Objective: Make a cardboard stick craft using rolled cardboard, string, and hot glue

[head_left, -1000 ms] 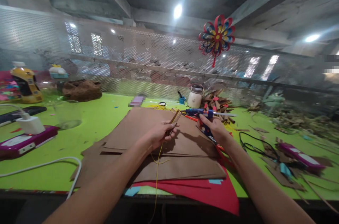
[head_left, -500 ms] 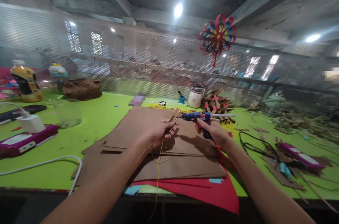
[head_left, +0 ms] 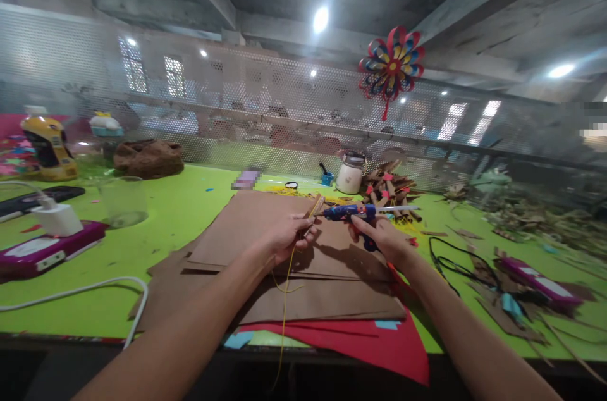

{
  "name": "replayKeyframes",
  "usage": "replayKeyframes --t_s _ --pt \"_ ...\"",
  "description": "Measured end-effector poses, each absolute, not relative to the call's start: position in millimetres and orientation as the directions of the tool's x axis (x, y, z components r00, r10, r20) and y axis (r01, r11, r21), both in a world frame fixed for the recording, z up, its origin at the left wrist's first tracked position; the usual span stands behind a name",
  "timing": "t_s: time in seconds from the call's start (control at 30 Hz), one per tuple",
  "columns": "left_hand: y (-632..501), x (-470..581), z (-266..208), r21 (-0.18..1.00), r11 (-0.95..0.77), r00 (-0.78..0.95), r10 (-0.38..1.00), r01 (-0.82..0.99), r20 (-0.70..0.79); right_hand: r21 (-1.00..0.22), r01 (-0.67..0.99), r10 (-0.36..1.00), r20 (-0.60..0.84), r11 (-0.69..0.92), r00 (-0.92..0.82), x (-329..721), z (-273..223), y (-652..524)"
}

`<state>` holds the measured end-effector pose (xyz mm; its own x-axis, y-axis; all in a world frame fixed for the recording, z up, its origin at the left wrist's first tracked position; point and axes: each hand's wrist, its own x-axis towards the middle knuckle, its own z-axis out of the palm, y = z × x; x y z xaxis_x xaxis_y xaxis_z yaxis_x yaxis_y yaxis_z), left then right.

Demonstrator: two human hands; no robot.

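Note:
In my left hand (head_left: 294, 238) a small, narrow brown paper piece (head_left: 318, 203) is pinched between closed fingers, pointing up and away. A thin yellow string (head_left: 285, 300) hangs from the same hand, down past the table's front edge. My right hand (head_left: 379, 236) is wrapped round the grip of a dark blue glue gun (head_left: 348, 212), a pale glue stick (head_left: 401, 208) jutting from its rear. The gun's nozzle is at the brown piece; whether they touch I cannot tell. Beneath both hands lie stacked brown paper sheets (head_left: 222, 230), over a red sheet (head_left: 379, 350).
Small brown rolls with red bits (head_left: 391, 189) are heaped behind the gun, beside a white jar (head_left: 349, 174). Purple power strips (head_left: 540, 281) lie at both sides, with a black cable (head_left: 443, 265) at right. A clear cup (head_left: 124, 202) stands on the green table (head_left: 175, 198) at left.
The glue gun has shifted slightly left and down, bringing its nozzle lower along the brown piece. My left hand holds nearly the same place.

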<state>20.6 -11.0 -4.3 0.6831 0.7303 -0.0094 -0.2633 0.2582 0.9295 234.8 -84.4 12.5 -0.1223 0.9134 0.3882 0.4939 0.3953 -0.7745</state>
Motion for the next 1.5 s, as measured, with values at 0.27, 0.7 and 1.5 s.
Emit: replayKeyframes --t_s 0.27,0.7,1.5 --pt "-10 21 -5 0.916 0.287 0.686 0.727 -0.279 -0.019 -0.786 0.467 0.893 0.449 0.406 -0.022 245 4 -75" --pt "-10 20 -4 0.919 0.285 0.691 0.723 -0.273 -0.019 -0.778 0.504 0.923 0.366 0.376 -0.123 236 12 -85" --pt "-13 20 -2 0.92 0.298 0.679 0.733 -0.255 -0.049 -0.798 0.455 0.913 0.396 0.395 -0.098 242 6 -78"
